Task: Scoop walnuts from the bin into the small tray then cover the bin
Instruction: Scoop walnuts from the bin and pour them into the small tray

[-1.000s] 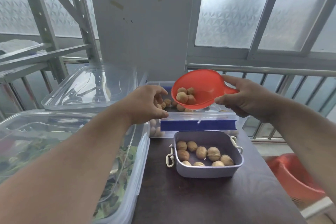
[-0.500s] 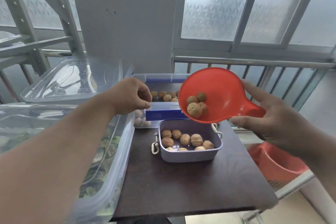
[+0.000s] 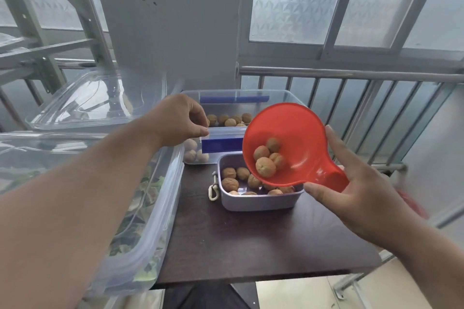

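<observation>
Four hard, rolling walnuts ride my light scoop, right hand gripping its handle, left hand seemingly pinching the bin rim.

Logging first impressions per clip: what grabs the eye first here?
The red scoop, gripped by the right hand, is tilted over the small grey tray with four walnuts inside. Behind, the left hand pinches the clear walnut bin at its front rim.
</observation>
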### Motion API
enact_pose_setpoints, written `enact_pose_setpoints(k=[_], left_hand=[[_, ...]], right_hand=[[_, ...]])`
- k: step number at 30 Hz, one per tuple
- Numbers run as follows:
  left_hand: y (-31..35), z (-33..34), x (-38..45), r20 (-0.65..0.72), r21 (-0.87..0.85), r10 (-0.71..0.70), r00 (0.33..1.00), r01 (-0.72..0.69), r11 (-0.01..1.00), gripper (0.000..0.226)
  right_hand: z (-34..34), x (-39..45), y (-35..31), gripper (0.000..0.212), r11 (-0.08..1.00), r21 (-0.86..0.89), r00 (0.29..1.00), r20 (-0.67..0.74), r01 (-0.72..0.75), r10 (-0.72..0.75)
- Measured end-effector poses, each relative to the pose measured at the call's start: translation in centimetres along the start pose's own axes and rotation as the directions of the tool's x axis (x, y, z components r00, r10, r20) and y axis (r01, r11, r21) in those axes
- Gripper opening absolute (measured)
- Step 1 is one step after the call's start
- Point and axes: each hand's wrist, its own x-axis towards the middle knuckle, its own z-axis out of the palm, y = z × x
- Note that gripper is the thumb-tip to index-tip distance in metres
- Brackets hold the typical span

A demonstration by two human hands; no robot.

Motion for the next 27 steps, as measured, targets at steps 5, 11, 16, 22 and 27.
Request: enact_pose_setpoints(k=[5, 11, 16, 22, 27], left_hand=[[0.0, 0.0, 0.1, -0.004, 0.01, -0.001, 1.0, 0.001, 1.0, 0.006], [0.0, -0.1, 0.1, -0.002, 0.013, 0.001, 1.0, -0.001, 1.0, 0.007], [0.0, -0.1, 0.2, 0.0, 0.016, -0.004, 1.0, 0.004, 1.0, 0.006], [0.0, -0.2, 0.2, 0.005, 0.012, -0.007, 1.0, 0.007, 1.0, 0.006], [0.1, -0.2, 0.1, 0.009, 0.011, 0.0, 1.0, 0.0, 1.0, 0.006]], right_hand=[[1.2, -0.8, 0.8, 0.111, 0.985, -0.138, 0.994, -0.024, 0.099, -0.104], [2.2, -1.2, 1.1, 0.115, 0.964, -0.241, 0.993, -0.025, 0.11, -0.119], [2.6, -1.1, 0.6, 0.114, 0.945, -0.302, 0.992, 0.0, 0.123, -0.128], [2.8, -0.9, 0.1, 0.112, 0.94, -0.318, 0.991, -0.001, 0.125, -0.132], [2.5, -0.7, -0.3, 0.107, 0.923, -0.353, 0.985, -0.023, 0.154, -0.173]])
